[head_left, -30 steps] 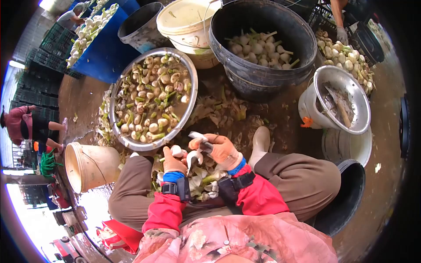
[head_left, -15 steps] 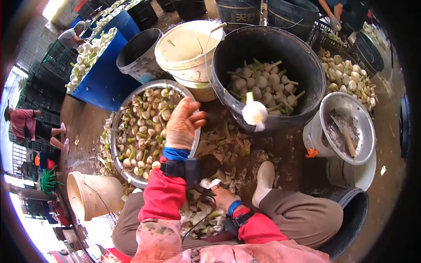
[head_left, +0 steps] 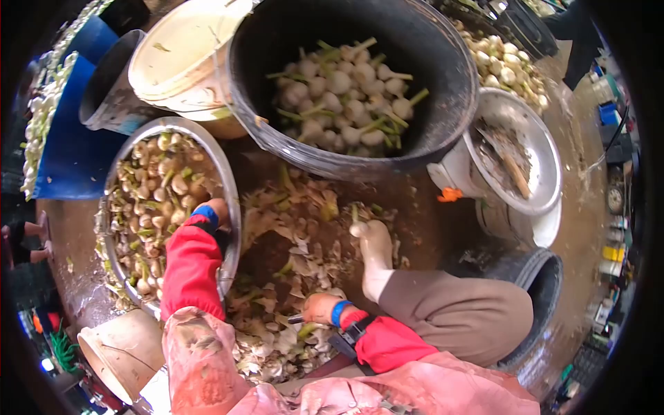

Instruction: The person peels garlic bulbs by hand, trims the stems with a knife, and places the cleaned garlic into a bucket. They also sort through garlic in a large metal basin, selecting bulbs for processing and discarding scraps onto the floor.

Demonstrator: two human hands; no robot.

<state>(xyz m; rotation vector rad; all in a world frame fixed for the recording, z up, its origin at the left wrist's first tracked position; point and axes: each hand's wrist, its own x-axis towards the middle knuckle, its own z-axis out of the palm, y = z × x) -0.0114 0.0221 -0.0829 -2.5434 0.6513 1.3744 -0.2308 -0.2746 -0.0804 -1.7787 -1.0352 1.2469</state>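
Note:
My left hand (head_left: 217, 210) is down inside the right side of a metal basin (head_left: 234, 238) of garlic bulbs (head_left: 153, 207); its fingers are mostly hidden. Over the peelings between my legs, my right hand (head_left: 322, 308) is closed around a small tool with a dull metal end (head_left: 296, 319); most of it is covered by the fingers. A large black bucket (head_left: 443, 114) stands ahead, with cleaned, stemmed garlic bulbs (head_left: 346, 86) at its bottom. One garlic bulb (head_left: 357, 228) shows at the toe of my boot (head_left: 377, 252).
Garlic skins (head_left: 304, 263) litter the wet floor. A cream bucket (head_left: 187, 55) and blue bin (head_left: 76, 152) stand left; a white pail (head_left: 111, 353) is near my left side. At right, a metal bowl (head_left: 550, 162) holding a wooden-handled tool (head_left: 513, 171) rests on buckets.
My left hand has dropped from mid-air, open, into the basin. The garlic bulb in the air before the black bucket is gone from there; one now shows by my boot. The view has shifted.

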